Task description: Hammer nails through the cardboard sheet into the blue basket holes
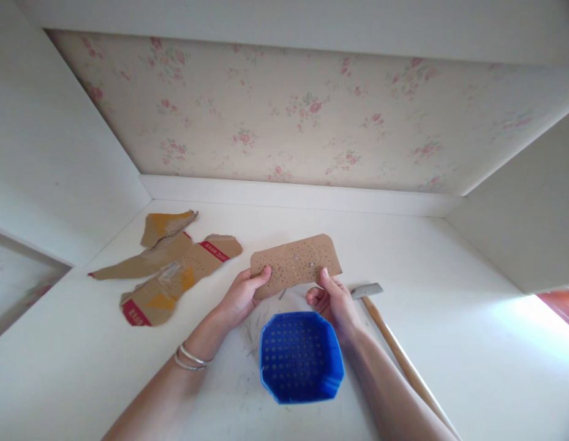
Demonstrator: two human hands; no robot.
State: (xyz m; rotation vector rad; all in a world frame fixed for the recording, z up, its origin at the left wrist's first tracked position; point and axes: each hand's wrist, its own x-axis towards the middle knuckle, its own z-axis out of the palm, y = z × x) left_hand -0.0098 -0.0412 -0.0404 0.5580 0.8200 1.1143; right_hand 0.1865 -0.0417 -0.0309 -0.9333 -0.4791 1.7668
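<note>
A brown piece of cardboard (296,264), dotted with many small holes and crossed by a faint crease, is held up in front of me. My left hand (242,294) pinches its left end, thumb on the near face. At the lower right edge, my right hand (334,300) grips it with the thumb on top and the other fingers curled. Just below the cardboard stands a blue plastic basket (302,358) with a perforated bottom. Close to my right hand lies a hammer (394,337) with a wooden handle, partly hidden by my right forearm.
Torn cardboard pieces (178,269) with red and yellow markings lie on the left of the white tabletop (449,318). Small dark scraps or marks are scattered around the basket. White side panels and a flowered wall (284,116) enclose the surface.
</note>
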